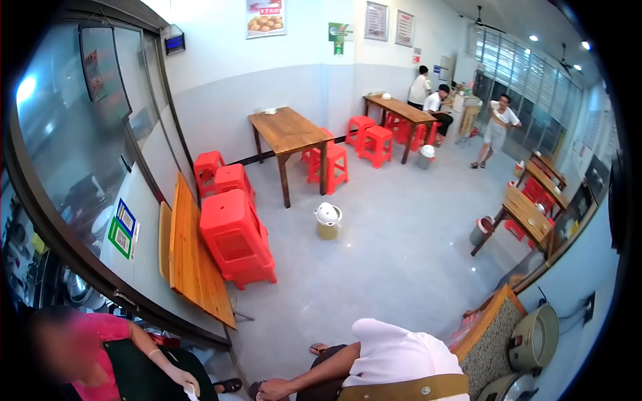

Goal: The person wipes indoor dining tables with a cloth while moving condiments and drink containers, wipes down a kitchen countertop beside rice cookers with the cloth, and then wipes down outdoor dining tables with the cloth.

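My left hand [273, 389] is low in the view at the end of my bent forearm, with its fingers curled in. A small dark purplish thing [254, 391] shows at the fingertips, too unclear to name, and the bottom edge cuts off part of the hand. Beside it are my dark trousers [329, 369]. My white sleeve and shoulder [401, 351] fill the bottom centre, crossed by a tan strap [408, 389] with metal studs. My right hand is out of view. Across from me, a co-worker's gloved hand [182, 377] has something white in it.
Folded wooden boards [194, 254] lean by stacked red stools [237, 234]. A lidded bin [328, 224] stands on the floor. Wooden tables [287, 127] line the walls. Several people are at the back, one standing [498, 127]. A rice cooker [535, 337] is on the right.
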Available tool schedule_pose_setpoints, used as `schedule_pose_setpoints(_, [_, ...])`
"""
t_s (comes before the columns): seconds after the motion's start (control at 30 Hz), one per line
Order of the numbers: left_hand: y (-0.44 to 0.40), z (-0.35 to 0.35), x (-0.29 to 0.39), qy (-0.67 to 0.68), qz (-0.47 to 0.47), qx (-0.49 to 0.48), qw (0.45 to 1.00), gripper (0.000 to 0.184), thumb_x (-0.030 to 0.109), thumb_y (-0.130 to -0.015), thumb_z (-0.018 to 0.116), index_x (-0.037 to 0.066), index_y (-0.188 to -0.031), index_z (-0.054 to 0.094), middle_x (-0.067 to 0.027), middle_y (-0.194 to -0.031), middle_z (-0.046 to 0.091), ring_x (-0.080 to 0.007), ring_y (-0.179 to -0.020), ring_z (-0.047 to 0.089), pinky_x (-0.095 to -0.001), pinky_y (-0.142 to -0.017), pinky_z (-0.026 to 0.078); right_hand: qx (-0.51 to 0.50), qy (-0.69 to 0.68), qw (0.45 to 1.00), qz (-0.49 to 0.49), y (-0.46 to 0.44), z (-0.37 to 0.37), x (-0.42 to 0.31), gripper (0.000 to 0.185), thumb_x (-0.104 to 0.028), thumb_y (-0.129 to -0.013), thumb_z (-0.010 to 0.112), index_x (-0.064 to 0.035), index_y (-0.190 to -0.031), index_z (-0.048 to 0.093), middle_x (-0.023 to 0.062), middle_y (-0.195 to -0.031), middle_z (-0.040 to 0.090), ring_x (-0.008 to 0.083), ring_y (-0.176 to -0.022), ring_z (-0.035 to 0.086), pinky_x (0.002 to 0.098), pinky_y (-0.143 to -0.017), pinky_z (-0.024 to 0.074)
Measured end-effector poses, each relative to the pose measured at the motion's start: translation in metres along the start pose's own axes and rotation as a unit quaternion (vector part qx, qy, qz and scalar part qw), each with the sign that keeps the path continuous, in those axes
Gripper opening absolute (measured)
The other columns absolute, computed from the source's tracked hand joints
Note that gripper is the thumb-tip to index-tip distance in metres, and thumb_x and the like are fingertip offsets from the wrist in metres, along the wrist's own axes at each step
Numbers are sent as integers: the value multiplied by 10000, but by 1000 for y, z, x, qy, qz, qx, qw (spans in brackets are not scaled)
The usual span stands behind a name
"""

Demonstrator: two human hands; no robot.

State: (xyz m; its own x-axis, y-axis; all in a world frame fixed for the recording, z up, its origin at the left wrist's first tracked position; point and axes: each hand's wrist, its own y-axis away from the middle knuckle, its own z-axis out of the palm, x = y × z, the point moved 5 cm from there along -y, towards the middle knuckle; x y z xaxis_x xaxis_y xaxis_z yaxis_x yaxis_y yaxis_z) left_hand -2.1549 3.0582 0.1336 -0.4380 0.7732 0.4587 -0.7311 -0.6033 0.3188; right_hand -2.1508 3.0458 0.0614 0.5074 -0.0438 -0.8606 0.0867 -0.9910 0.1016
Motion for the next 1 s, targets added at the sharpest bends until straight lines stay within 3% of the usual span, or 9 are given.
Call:
schedule_pose_setpoints(0.1, [-1,-6,-15,-15,-67,-21,997,224,317,-1038,484,113,-1002,569,-25,-903,576,-180,-860,595,-372,-751,524,93,-146,975,138,-10,52,53,399,-405,-880,599,-50,-1014,724,181,-840,731,367,-722,683,499,-652,519])
schedule_pose_setpoints(0.2, [-10,5,-38,-30,-134,-63,989,204,302,-1035,494,116,-1003,574,-21,-906,584,-175,-862,598,-370,-746,524,51,-149,971,182,7,51,46,408,-415,-881,598,-50,-1013,723,181,-836,730,367,-720,683,498,-652,520])
schedule_pose_setpoints(0.53, [-15,28,-116,-42,-303,-138,942,139,250,-1026,528,127,-1007,590,-9,-912,608,-158,-867,608,-364,-728,526,61,-154,960,228,17,52,26,438,-450,-882,595,-50,-1008,722,182,-822,726,366,-716,682,494,-653,521])
schedule_pose_setpoints(0.77, [-29,66,-211,-12,-444,-206,872,95,214,-1019,551,134,-1010,602,0,-917,626,-146,-870,615,-359,-715,527,55,-149,957,242,20,66,13,460,-474,-883,592,-49,-1005,722,182,-812,724,366,-713,681,492,-654,522])
schedule_pose_setpoints(0.83, [-37,77,-249,30,-506,-243,827,83,204,-1018,558,137,-1011,605,3,-918,630,-143,-871,617,-358,-712,527,52,-144,957,245,20,72,10,467,-481,-883,592,-49,-1004,721,182,-810,723,366,-712,681,491,-654,522])
schedule_pose_setpoints(0.9, [-52,78,-289,101,-594,-297,741,70,194,-1016,565,139,-1011,608,5,-920,635,-139,-872,619,-356,-708,527,51,-142,958,245,23,74,4,473,-488,-884,591,-49,-1003,721,182,-807,723,365,-712,681,490,-654,523])
schedule_pose_setpoints(0.93, [-47,101,-289,198,-737,-385,520,64,189,-1015,568,140,-1012,610,6,-920,638,-138,-873,620,-356,-706,527,52,-139,958,244,24,74,3,476,-491,-884,591,-49,-1003,721,182,-805,722,365,-711,681,490,-654,523])
schedule_pose_setpoints(0.97, [-43,103,-296,99,-597,-314,731,76,197,-1015,565,135,-1024,609,-4,-928,640,-148,-877,622,-360,-712,528,55,-137,959,244,25,74,3,479,-495,-884,590,-49,-1002,721,183,-804,722,365,-711,681,490,-655,523])
schedule_pose_setpoints(1.0, [-32,114,-287,63,-553,-300,775,89,205,-1015,563,131,-1037,607,-14,-936,641,-159,-882,624,-364,-717,529,56,-136,959,241,23,72,1,482,-498,-884,590,-49,-1002,721,183,-803,722,365,-710,680,489,-655,523])
